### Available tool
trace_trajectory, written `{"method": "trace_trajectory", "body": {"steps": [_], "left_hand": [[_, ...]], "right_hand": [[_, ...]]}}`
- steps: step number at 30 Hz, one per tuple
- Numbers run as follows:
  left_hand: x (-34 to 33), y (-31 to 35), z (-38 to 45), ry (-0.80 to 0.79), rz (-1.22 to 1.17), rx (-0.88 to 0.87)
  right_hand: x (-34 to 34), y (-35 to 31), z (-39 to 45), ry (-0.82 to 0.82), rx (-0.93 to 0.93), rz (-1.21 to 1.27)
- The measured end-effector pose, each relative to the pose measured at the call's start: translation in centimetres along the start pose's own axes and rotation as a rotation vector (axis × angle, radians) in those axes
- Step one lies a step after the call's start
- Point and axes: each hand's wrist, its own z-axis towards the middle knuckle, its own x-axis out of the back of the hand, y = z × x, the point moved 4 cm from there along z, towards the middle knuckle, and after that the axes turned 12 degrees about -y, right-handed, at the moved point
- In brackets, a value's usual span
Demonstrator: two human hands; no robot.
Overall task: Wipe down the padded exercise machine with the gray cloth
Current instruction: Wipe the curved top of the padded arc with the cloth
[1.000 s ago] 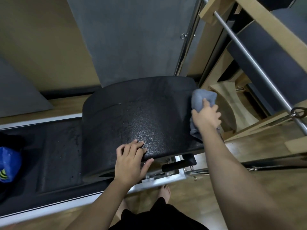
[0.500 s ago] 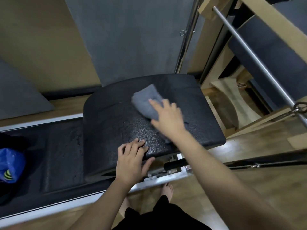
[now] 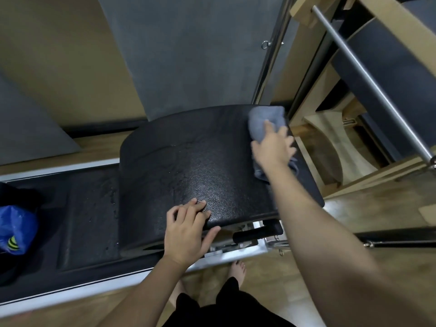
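A black padded arch (image 3: 188, 161) with a pebbled, damp-looking surface sits on the flat black carriage of the exercise machine (image 3: 89, 218). My right hand (image 3: 272, 149) presses the gray cloth (image 3: 264, 121) flat against the arch's far right corner; part of the cloth hangs out below my palm. My left hand (image 3: 186, 234) rests spread on the arch's near edge, fingers on top and thumb under the rim, holding nothing.
A silver frame rail (image 3: 132, 277) runs along the machine's near side. A blue bag (image 3: 16, 230) lies at the left end. A steel bar (image 3: 372, 83) and wooden equipment (image 3: 330, 147) stand close on the right. My bare foot (image 3: 238, 270) is on the wood floor.
My right hand swept the cloth from the arch's right edge to its middle, then back out to the far right corner. My left hand stayed on the near edge.
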Motion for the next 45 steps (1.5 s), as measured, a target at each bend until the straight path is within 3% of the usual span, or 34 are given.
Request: {"method": "trace_trajectory", "body": {"steps": [7,9,14,20,23,28,33,38,41,45], "left_hand": [[0.1,0.4,0.5,0.008,0.008,0.036],[0.2,1.1,1.2,-0.003,0.009,0.011],[-0.8,3.0,2.7,-0.072,0.042,-0.068],[-0.5,3.0,2.5,-0.025,0.066,-0.082],[-0.1,3.8,3.6,-0.028,0.059,-0.025],[-0.8,4.1,4.6,-0.025,0.057,0.004],[-1.0,4.3,4.5,0.0,0.095,-0.013],[-1.1,4.6,4.2,-0.005,0.121,-0.039],[-1.0,4.5,4.1,-0.05,0.121,-0.052],[-0.8,4.4,4.2,-0.084,0.101,-0.046]], "right_hand": [[-3.5,-7.8,-9.4,-0.04,0.684,-0.374],[-3.8,-7.1,-9.5,-0.044,0.748,-0.354],[-0.9,-2.7,-2.7,-0.068,0.462,-0.148],[1.2,6.2,5.7,-0.126,-0.145,0.178],[1.5,6.2,7.4,-0.146,-0.245,0.225],[1.9,1.2,6.6,-0.083,-0.1,0.096],[0.3,-5.0,1.8,-0.049,0.359,-0.144],[-1.8,-6.4,-4.2,-0.061,0.73,-0.29],[-1.8,-4.9,-4.1,-0.051,0.728,-0.234],[0.5,-1.4,1.6,-0.079,0.446,-0.116]]}}
